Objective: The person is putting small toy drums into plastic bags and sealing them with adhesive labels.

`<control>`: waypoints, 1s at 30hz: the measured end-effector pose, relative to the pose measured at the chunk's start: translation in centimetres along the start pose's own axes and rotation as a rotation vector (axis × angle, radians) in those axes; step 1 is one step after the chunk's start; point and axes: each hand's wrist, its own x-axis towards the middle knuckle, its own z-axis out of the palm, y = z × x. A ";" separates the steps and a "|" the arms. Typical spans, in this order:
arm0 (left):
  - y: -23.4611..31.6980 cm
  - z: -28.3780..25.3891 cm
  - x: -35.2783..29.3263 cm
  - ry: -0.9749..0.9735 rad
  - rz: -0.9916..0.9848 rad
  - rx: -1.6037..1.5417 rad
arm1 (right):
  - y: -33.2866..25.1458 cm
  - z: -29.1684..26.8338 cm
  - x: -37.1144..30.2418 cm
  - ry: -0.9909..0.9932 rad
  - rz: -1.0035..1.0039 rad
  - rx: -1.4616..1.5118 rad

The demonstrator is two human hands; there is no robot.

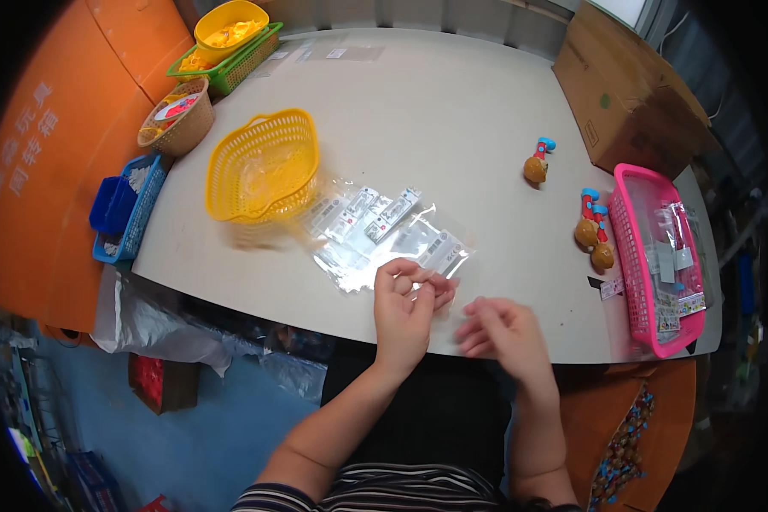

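At the table's front edge my left hand (404, 317) has its fingers curled in, thumb against the fingertips. Whatever they hold is too small or clear to make out. My right hand (509, 340) is just to its right, slightly blurred, with fingers loosely apart and nothing visible in them. Beyond the left hand lies a spread of clear plastic bags (439, 247) with dark print. Small folded printed papers (392, 215) rest on them. Behind and left of the bags sits a yellow plastic basket (264, 166) with see-through plastic inside.
Brown-headed toys with red and blue handles (602, 256) lie at right beside a pink basket (631, 247) of bags and papers; another toy (535, 168) lies farther back. A cardboard box (610, 94) stands back right. A blue basket (145, 209) and a tan basket (192, 124) line the left.
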 end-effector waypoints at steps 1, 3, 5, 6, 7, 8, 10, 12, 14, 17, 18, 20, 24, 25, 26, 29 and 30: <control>0.1 0.2 -0.1 0.045 0.004 -0.102 | 0.1 0.7 0.0 -0.100 0.075 0.055; 0.2 0.4 -0.6 0.085 -0.017 -0.199 | 0.0 1.6 0.4 -0.201 0.145 0.111; 0.2 -0.1 -1.1 0.155 -0.058 -0.374 | -0.1 2.4 0.8 -0.208 0.127 0.188; 0.0 -0.5 -1.2 0.159 -0.051 -0.370 | -0.3 2.6 1.4 -0.216 0.125 0.189; -0.1 -0.9 -1.3 0.209 -0.059 -0.449 | -0.6 2.9 2.0 -0.247 0.152 0.220; -0.1 -1.2 -1.3 0.259 -0.066 -0.528 | -0.8 3.2 2.5 -0.278 0.179 0.250; 0.2 -1.8 -1.4 0.244 -0.084 -0.597 | -0.8 3.9 2.9 -0.335 0.198 0.290; 0.4 -2.4 -1.2 0.227 -0.102 -0.669 | -1.0 4.5 3.2 -0.431 0.260 0.324; 0.6 -3.6 -0.5 0.035 -0.084 -0.789 | -1.2 4.8 3.5 -0.396 0.225 0.390; 0.7 -5.3 -0.7 -0.186 -0.021 -0.695 | -3.0 5.0 2.7 -0.329 0.113 0.432; 0.8 -5.4 -1.0 -0.179 -0.015 -0.691 | -3.7 5.2 2.4 -0.304 0.035 0.410; 1.0 -4.9 -1.3 -0.144 -0.062 -0.588 | -3.4 5.2 3.1 -0.289 -0.069 0.434; 3.7 -3.1 -3.4 0.206 -0.325 0.007 | -4.0 4.4 5.0 -0.118 -0.428 0.255; 3.3 -3.3 -4.0 0.250 -0.073 0.072 | -3.7 4.1 5.7 -0.227 -0.307 0.140; 3.1 -3.7 -4.1 0.245 -0.075 0.074 | -3.5 3.9 6.0 -0.333 -0.184 0.025; 4.8 -4.4 -3.4 0.179 0.607 0.982 | -2.6 2.7 5.7 -0.443 -0.016 -0.060; 4.8 -5.2 -1.7 0.172 0.603 0.978 | -2.3 2.3 5.7 -0.552 -0.003 -0.148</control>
